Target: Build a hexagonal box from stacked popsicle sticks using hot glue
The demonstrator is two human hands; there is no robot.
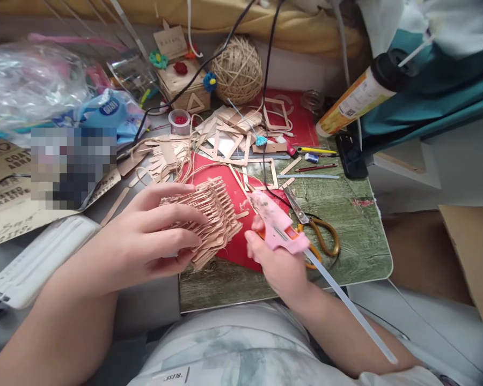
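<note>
My left hand [161,230] is closed around a stacked box of wooden craft sticks [213,214], its fingers spread over the near left side. The box is tilted, its layered stick edges facing up. In my right hand [277,257] is a pink hot glue gun [273,220], its nozzle end pointing up and left near the box. A long translucent glue stick [354,303] sticks out from the gun's back, over my right forearm. Under both lies a red sheet [241,252]. Whether the nozzle touches the box I cannot tell.
Scissors [309,217] with orange-brown handles lie right of the glue gun. Behind are loose craft sticks [167,161], stick frames [261,171], a twine ball [237,69] and a wooden box [181,80]. A phone [351,155] and tall can [358,94] stand right; a power strip [44,260] lies left.
</note>
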